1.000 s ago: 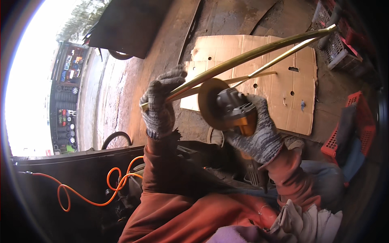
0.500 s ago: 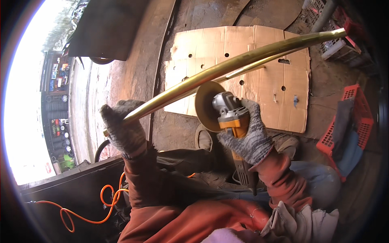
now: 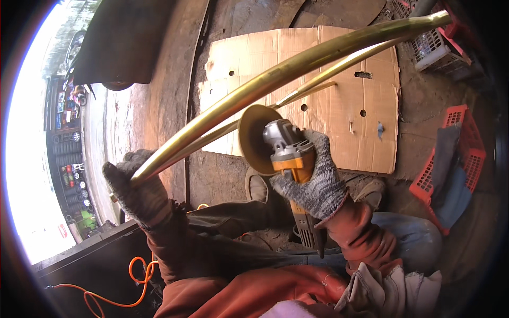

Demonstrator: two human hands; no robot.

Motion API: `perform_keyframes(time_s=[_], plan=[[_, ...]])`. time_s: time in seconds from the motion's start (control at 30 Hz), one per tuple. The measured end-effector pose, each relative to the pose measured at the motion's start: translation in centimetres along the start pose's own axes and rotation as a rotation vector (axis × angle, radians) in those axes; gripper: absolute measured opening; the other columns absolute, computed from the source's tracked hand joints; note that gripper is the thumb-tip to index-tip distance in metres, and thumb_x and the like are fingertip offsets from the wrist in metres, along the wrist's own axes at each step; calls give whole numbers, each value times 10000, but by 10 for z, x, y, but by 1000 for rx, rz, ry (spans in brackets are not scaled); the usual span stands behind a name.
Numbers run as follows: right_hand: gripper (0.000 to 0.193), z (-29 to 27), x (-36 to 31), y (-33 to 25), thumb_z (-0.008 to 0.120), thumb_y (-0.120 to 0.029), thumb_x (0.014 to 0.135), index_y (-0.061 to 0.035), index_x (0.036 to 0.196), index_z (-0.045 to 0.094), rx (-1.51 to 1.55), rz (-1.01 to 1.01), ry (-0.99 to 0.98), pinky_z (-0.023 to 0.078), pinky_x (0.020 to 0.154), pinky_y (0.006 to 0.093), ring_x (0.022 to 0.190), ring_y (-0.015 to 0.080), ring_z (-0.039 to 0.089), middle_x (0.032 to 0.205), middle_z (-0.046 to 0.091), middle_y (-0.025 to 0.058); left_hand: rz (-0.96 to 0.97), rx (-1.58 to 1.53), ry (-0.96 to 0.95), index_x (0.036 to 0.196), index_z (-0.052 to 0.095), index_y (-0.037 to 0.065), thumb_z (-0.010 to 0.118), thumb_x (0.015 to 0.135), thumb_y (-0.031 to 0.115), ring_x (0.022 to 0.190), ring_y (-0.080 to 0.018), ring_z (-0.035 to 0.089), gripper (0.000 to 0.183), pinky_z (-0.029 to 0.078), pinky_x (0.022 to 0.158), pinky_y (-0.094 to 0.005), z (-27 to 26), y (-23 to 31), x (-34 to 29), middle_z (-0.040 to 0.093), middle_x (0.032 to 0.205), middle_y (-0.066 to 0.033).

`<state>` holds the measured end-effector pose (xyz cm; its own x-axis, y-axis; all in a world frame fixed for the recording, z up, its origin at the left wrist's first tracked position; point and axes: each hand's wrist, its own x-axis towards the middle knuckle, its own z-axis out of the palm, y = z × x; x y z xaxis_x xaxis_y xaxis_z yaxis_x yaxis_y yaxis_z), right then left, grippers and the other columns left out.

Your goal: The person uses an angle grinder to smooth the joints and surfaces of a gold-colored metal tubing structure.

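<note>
My left hand (image 3: 140, 188), in a grey knitted glove, is closed around the near end of a curved brass-coloured metal tube (image 3: 286, 69). The tube slants up to the far right, and a thinner bar (image 3: 318, 78) of the same colour runs just beneath it. Gloved too, my right hand (image 3: 313, 180) grips a yellow and grey angle grinder (image 3: 293, 159) around its body. A large round disc (image 3: 254, 135) on the grinder faces the tube, close to the thinner bar; whether they touch I cannot tell.
Flattened cardboard (image 3: 366, 143) with several holes lies on the dirty floor. On the right stands a red plastic crate (image 3: 469, 153) with dark and blue cloth over it. More crates (image 3: 435, 50) are at the far right. An orange hose (image 3: 140, 270) coils at the lower left.
My left hand has moved left and slightly down with the tube, spreading the gap between tube and thinner bar. The grinder in my right hand has shifted a little left.
</note>
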<state>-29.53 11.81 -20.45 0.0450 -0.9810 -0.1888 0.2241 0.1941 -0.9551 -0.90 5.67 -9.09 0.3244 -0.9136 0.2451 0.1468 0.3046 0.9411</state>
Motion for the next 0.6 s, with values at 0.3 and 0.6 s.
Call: perform_keyframes(time_s=[0.3,0.6], plan=[[788,8,-8,-1,813,-83,732,-60,1338,310,63,-70,-64,477,952,354,1096,216,574,1229,536,140,9,25,-79,866,616,86,480,1015,310,744,-229,574,301,484,809,-442,1,1,0,600,751,-67],[709,-34,-59,-19,769,-27,746,-79,1323,361,232,111,48,548,833,341,1000,204,601,1152,558,113,114,-146,-157,955,646,44,529,994,297,778,-226,641,282,524,785,-413,45,-1,24,667,773,-95]])
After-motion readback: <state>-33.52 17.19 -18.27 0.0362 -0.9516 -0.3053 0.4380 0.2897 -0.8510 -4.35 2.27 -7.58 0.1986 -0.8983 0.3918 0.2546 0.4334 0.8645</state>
